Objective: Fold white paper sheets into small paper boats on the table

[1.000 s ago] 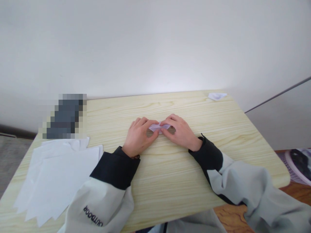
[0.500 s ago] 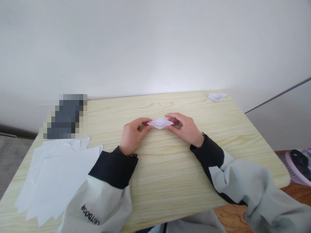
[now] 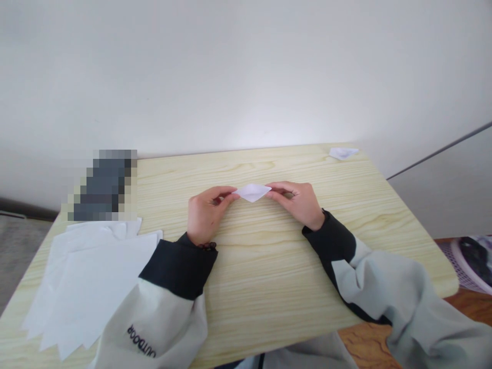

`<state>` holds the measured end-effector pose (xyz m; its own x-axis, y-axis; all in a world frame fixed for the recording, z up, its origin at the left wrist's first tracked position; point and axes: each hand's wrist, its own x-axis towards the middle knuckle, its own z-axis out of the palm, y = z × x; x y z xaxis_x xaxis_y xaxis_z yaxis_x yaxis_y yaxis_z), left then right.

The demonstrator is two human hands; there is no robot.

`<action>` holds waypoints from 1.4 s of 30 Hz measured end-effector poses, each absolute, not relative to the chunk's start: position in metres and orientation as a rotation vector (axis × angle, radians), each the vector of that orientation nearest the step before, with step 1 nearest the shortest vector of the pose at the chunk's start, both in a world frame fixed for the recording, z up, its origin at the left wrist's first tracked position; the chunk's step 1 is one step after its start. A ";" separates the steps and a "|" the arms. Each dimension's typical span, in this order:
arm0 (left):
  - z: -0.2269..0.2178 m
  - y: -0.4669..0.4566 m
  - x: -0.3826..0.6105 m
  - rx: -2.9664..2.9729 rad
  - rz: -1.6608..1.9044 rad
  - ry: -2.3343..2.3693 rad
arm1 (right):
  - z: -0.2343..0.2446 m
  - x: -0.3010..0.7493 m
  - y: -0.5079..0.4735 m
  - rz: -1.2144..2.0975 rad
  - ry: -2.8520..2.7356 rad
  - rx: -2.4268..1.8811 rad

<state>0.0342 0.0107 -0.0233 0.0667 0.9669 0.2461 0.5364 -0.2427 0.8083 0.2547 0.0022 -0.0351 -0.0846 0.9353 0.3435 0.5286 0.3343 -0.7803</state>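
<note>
Left hand and right hand have moved apart; fingers pinch the folded paper by opposite tips, baring its middle.

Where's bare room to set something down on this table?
Bare tabletop shows between the sleeves, nearer than the held paper, and between the right hand and far-right folded paper. Crowded: the left, with white sheets and a blurred dark object.

A pale wood-grain counter runs below a white wall. Left of frame: a pixelated dark rectangle, overlapping white paper sheets just below. Upper right: a folded paper boat. Right edge: a lilac perforated basket with dark contents; brown wood flooring, lower right.
</note>
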 end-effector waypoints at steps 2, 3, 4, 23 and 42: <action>-0.023 0.011 0.034 1.830 1.083 1.497 | -0.034 0.255 0.002 0.566 -1.767 -1.309; -0.024 0.011 0.034 1.834 1.081 1.504 | -0.034 0.256 0.002 0.542 -1.783 -1.305; -0.024 0.011 0.034 1.841 1.078 1.509 | -0.034 0.256 0.002 0.514 -1.800 -1.298; -0.024 0.011 0.035 2.127 0.997 1.287 | -0.035 0.252 0.004 0.301 -1.998 -1.238; -0.025 0.011 0.030 2.043 0.949 1.416 | -0.034 0.254 0.005 0.468 -1.884 -1.279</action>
<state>0.0305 0.0110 -0.0252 0.2258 0.9359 0.2704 0.6057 -0.3523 0.7134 0.2539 0.0049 -0.0343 -0.1745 0.8980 0.4039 0.6045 0.4215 -0.6759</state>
